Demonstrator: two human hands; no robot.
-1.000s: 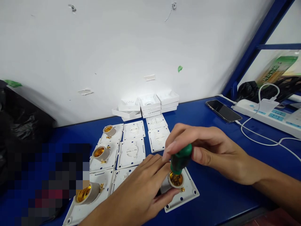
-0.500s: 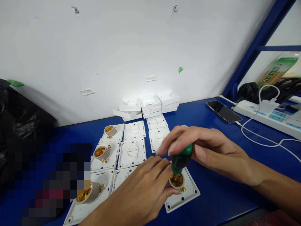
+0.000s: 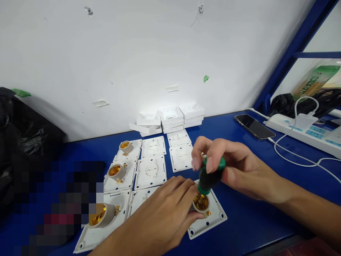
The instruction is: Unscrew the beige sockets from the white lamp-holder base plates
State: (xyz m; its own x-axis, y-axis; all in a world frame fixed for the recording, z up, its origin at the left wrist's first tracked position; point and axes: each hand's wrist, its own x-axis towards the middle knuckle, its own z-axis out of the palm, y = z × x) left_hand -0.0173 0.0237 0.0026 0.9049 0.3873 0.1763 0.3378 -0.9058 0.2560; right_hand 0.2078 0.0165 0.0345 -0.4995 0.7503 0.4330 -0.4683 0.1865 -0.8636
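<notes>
My right hand [image 3: 226, 163] has its fingers and thumb closed round the green-and-black handle of a short screwdriver [image 3: 209, 177]. The screwdriver leans slightly, its lower end at the brass-lined opening of a lamp socket [image 3: 201, 203]; its tip is hard to make out. That socket sits on a white square plate [image 3: 211, 222] on the blue table. My left hand [image 3: 170, 209] lies over the plate's left side, thumb and fingers gripping the socket. To the left stand further lamp sockets [image 3: 117, 171] on white plates, and flat plates without sockets [image 3: 150, 171].
White box covers [image 3: 170, 117] are stacked against the wall. A phone [image 3: 254, 126] with a white cable lies at the right, beside a power strip [image 3: 306, 131]. A black plastic bag [image 3: 26, 135] fills the left side. A blurred patch hides the lower left.
My right hand's fingers have lifted and curled differently on the screwdriver handle, which now leans a little more to the right. My left hand has stayed in place on the socket.
</notes>
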